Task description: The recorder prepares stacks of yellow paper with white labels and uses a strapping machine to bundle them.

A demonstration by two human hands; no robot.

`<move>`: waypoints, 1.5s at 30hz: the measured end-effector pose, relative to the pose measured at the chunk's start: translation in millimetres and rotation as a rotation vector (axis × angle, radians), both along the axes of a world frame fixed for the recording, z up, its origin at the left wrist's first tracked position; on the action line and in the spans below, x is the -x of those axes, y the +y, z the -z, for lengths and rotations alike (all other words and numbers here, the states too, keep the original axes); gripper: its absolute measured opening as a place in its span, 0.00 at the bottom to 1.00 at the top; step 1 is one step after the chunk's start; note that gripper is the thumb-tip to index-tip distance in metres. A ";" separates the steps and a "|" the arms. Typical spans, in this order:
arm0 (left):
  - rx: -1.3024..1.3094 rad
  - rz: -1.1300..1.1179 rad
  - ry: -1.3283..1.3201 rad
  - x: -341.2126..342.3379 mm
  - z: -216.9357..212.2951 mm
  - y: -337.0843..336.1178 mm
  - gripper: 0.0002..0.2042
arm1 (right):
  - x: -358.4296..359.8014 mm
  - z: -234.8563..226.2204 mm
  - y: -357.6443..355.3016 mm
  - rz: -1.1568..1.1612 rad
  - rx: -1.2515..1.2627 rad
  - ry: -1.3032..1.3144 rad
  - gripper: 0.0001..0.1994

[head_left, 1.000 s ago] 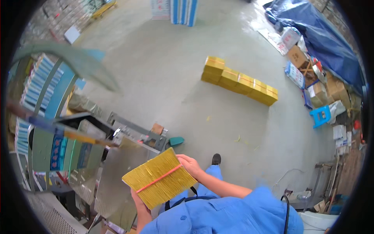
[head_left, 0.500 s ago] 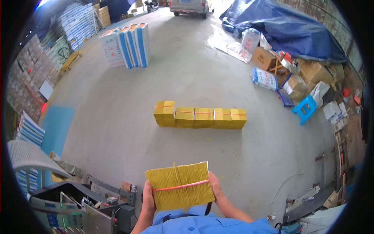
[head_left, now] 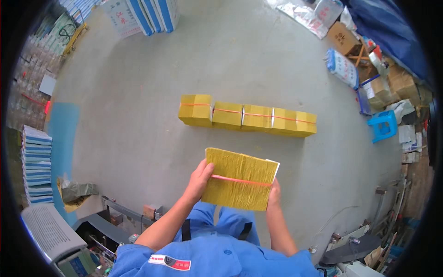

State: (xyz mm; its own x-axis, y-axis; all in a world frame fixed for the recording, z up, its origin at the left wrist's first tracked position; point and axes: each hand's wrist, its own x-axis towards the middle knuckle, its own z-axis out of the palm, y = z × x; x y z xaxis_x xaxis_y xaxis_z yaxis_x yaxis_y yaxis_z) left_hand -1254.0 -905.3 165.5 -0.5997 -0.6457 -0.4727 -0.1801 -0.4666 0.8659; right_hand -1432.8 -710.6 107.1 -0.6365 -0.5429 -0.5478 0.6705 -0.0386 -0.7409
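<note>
Between my two hands I carry a bundle of yellow paper (head_left: 237,191), bound across its middle by a pinkish-red band, with a white edge showing at its upper right corner. My left hand (head_left: 201,177) grips its left side, thumb lying on the top face. On the opposite side my right hand (head_left: 274,195) clasps the edge, its fingers partly hidden by the bundle. Beyond it, on the grey floor, stands a row of similar yellow paper bundles (head_left: 257,117) with red bands. The leftmost bundle (head_left: 195,111) rises higher than the others.
White-and-blue packages (head_left: 154,16) stand on the floor ahead. At right are a blue plastic stool (head_left: 383,126), cardboard boxes (head_left: 344,39) and a blue tarp (head_left: 387,32). A stack of packages (head_left: 38,166) rises at left, above a grey machine (head_left: 53,233). Metal parts (head_left: 350,244) lie lower right.
My hands have carried the paper bundle forward and to the right, nearer the row, and its tilt has changed. The view has tipped further down.
</note>
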 end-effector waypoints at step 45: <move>0.356 0.031 -0.444 185.6 244.7 -161.0 0.26 | 143.1 211.9 -287.1 -0.145 -0.352 0.000 0.22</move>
